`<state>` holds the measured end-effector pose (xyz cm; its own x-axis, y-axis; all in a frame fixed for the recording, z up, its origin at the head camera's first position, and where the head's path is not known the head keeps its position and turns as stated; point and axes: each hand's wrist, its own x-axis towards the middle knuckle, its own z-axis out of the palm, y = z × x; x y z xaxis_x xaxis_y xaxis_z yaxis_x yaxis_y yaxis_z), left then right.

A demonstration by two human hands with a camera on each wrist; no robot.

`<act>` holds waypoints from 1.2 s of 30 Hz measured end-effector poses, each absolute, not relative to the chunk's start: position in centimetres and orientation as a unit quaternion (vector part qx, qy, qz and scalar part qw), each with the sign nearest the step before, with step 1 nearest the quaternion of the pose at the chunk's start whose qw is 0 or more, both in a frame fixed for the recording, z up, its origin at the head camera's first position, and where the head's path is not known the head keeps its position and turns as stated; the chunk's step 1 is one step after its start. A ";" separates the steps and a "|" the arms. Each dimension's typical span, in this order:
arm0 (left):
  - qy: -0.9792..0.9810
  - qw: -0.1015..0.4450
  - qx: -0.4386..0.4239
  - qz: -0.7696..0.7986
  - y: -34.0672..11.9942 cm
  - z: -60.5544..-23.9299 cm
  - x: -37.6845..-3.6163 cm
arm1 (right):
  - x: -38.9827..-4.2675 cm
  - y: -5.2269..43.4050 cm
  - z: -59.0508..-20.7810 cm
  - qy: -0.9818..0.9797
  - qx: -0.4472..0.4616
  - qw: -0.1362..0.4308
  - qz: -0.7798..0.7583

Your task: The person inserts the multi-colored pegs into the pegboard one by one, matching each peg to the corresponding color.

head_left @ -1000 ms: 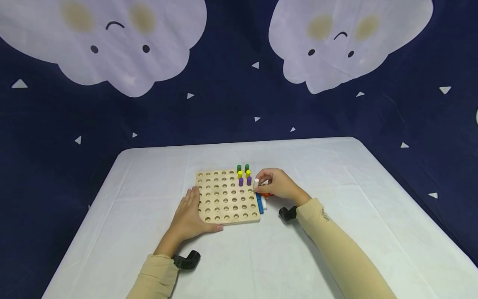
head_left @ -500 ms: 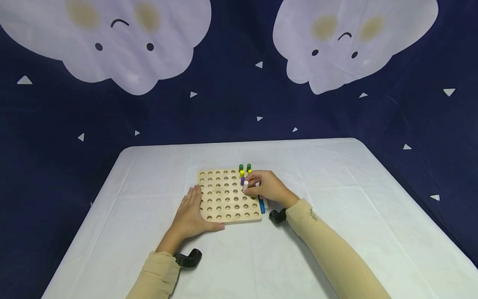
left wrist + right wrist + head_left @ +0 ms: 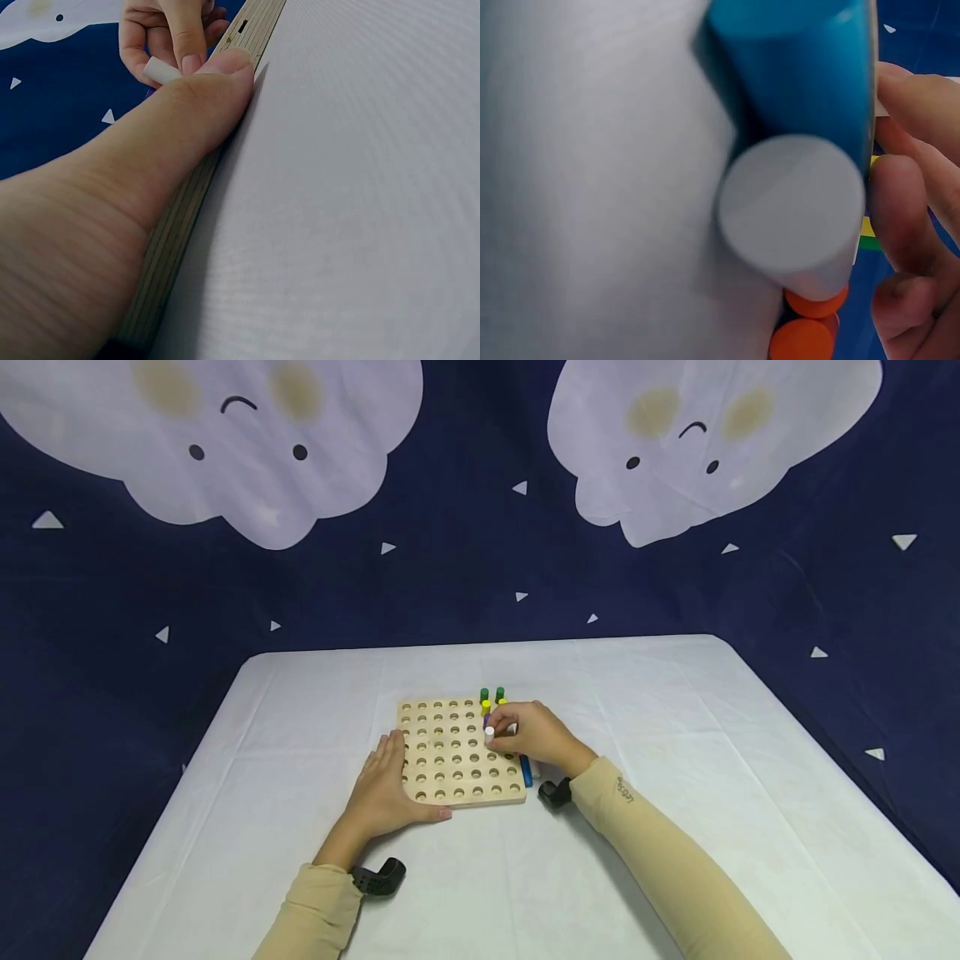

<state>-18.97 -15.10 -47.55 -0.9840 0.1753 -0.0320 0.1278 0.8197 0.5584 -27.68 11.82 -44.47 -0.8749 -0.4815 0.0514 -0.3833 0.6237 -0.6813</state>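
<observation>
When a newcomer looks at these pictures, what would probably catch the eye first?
Probably the two large cloud prints, seen upside down on the dark blue backdrop at the top of the head view. Next would come the right hand, pinching a white peg at the right side of the wooden pegboard, with two green pegs standing at its far right corner.

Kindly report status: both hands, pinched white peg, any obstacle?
Left hand rests against pegboard corner. Right hand pinches white peg; seating unclear. Nothing seen blocking; purple peg stands close.
</observation>
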 end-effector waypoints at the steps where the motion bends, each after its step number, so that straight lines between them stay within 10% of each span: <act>1: 0.953 0.041 0.079 0.290 -15.1 -47.6 -19.0 | -27.7 11.8 -44.5 0.900 -0.243 0.065 -0.357; 36: 0.951 0.034 0.079 0.298 -15.1 -47.5 -18.8 | -26.1 15.7 -42.2 0.922 -0.230 0.033 -0.311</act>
